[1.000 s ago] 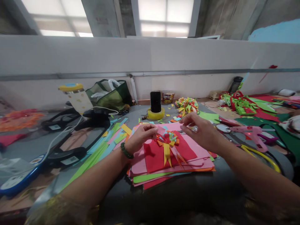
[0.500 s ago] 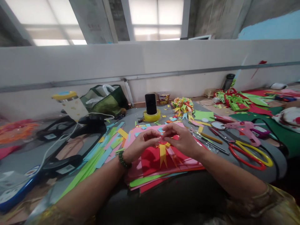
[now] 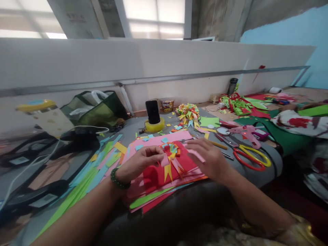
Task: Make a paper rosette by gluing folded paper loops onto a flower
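Between the thumb and fingers of my left hand is a small pink paper piece. A paper rosette of folded coloured loops, with yellow and pink forked tails, lies right beside it on a red sheet. My right hand is over the right side of the paper stack, its fingers curled around a pink paper strip and a little blurred. Tweezers or a similar thin metal tool lie just behind the rosette, partly hidden by the right hand.
Scissors with red and yellow handles and a pink glue gun lie to the right. A phone leans in a yellow tape roll. Paper strips spread left; a finished-looking paper ball sits behind.
My hands were together above the rosette and are now apart, the right one drawn to the right with a pink strip. The rosette is uncovered. The view has turned right.
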Motion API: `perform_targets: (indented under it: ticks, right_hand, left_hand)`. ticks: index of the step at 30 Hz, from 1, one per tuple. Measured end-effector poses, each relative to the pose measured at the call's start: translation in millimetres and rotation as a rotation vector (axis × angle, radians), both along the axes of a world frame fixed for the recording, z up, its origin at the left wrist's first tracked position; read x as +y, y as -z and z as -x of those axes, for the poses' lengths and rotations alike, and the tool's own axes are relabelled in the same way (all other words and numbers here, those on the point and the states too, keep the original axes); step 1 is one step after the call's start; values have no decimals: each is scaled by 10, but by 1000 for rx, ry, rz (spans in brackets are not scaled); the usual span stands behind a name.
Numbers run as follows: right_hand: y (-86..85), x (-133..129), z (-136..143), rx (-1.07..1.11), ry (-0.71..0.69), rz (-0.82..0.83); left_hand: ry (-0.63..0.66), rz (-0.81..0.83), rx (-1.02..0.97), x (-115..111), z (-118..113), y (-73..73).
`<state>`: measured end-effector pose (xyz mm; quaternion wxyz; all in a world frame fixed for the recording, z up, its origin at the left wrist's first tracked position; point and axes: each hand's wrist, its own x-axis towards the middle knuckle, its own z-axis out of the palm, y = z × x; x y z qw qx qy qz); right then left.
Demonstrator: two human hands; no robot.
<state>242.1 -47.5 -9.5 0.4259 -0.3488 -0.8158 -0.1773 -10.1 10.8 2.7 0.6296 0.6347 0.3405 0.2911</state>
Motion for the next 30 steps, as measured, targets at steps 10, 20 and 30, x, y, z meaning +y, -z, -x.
perform_targets:
  ticks: [10, 20, 30]
  right_hand:
    - [157, -76, -1068, -168, 807, 671]
    - [159, -230, -1338, -187, 1145, 686]
    - [138, -228, -1444, -33, 1007, 796]
  left_hand:
    - [-155, -53, 5, -14, -87, -25]
    - [-248, 1, 19, 56, -29, 18]
    - [-209, -6, -73, 36, -51, 26]
